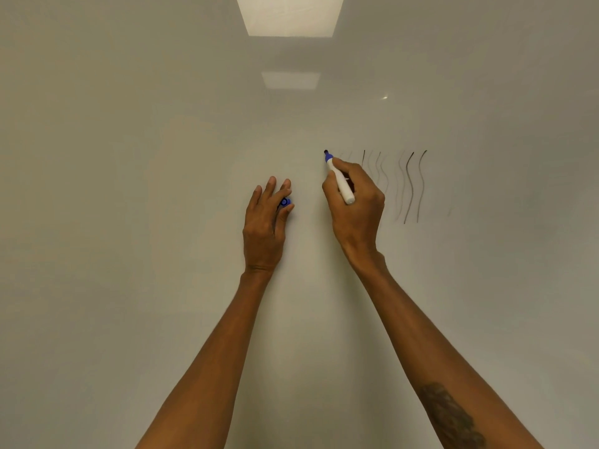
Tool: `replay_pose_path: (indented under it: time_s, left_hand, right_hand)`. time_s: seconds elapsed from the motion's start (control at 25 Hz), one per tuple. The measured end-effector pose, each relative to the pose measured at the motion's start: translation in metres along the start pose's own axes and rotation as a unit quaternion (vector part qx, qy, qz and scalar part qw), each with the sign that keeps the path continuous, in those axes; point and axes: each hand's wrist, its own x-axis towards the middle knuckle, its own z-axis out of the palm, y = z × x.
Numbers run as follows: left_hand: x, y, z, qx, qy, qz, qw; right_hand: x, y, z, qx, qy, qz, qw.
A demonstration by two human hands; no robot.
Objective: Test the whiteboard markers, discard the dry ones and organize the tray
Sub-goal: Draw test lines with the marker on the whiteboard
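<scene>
A whiteboard [162, 157] fills the whole view. My right hand [355, 202] grips a white marker [343, 186] with a blue collar, its dark tip touching the board at the upper left of the hand. My left hand [265, 222] rests near the board to the left and pinches the marker's blue cap [285, 202] between thumb and fingers. Several wavy vertical test strokes [410, 186] run to the right of the marker tip; some are dark, others very faint. The tray is out of view.
Two ceiling lights reflect in the glossy board at the top centre [290, 14]. Bare board surface spreads to the left of my hands and below my forearms.
</scene>
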Motion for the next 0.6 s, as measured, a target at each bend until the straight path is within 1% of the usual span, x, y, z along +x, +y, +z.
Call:
replay_pose_path:
  time_s: [0.12,0.24,0.32,0.4,0.52,0.6]
  left_hand:
    - [-0.001,-0.002,0.001,-0.009,-0.011,-0.013,1.0]
    - [-0.001,-0.002,0.002,-0.008,-0.012,-0.022,1.0]
    - [0.0,-0.002,0.001,-0.006,-0.015,-0.019,1.0]
    - [0.0,-0.001,-0.001,-0.004,-0.014,-0.01,1.0]
    - [0.001,0.002,-0.002,-0.011,-0.001,-0.009,1.0]
    - [0.001,0.003,-0.002,-0.019,0.007,-0.018,1.0]
  right_hand:
    - [-0.031,0.011,-0.01,-0.032,-0.023,-0.03,0.999]
    - [-0.077,0.018,-0.021,-0.038,-0.021,-0.006,0.999]
    - [-0.095,0.014,-0.022,-0.038,-0.032,0.028,0.998]
    - [-0.086,0.004,-0.021,0.0,-0.032,0.053,0.998]
    - [-0.045,-0.005,-0.013,0.009,-0.038,-0.003,0.999]
    - [-0.018,-0.007,-0.002,-0.002,-0.028,-0.012,1.0]
